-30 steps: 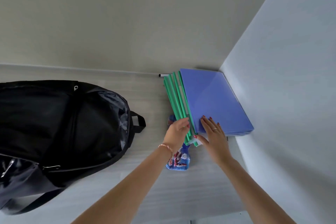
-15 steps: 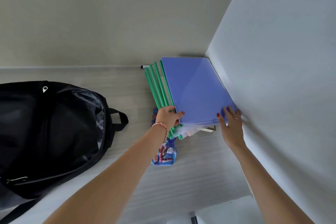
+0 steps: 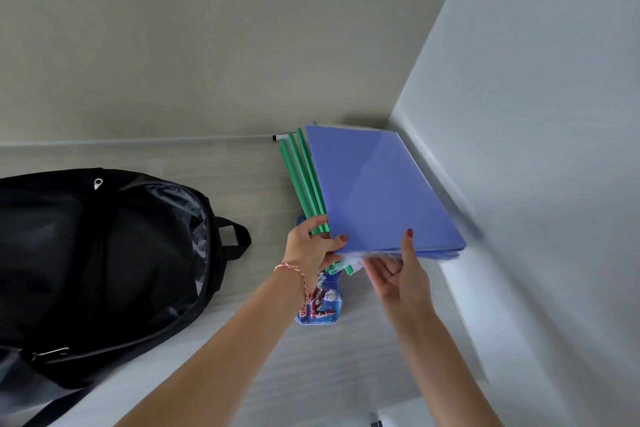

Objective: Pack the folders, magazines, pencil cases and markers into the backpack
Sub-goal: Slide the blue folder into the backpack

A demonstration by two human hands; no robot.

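A stack of blue folders [image 3: 377,191] lies in the table's far right corner, its near edge lifted off the table. Green-spined folders [image 3: 303,180] stick out along its left side. My left hand [image 3: 313,248] grips the stack's near left corner, thumb on top. My right hand [image 3: 398,270] holds the near edge, thumb on the blue cover and fingers underneath. A blue printed pencil case [image 3: 320,305] lies on the table below my left wrist, partly hidden. The black backpack [image 3: 104,253] lies unzipped at the left. A marker's [image 3: 278,138] tip shows at the back wall.
The light wooden table [image 3: 242,184] meets a beige wall behind and a white wall on the right, which boxes in the folder stack. The backpack's top handle [image 3: 235,236] points toward the folders. A small dark object [image 3: 375,421] sits at the bottom edge.
My right hand has moved from the stack's near right corner to the middle of the near edge, fingers now under it. The stack's near edge has risen. The view has shifted slightly.
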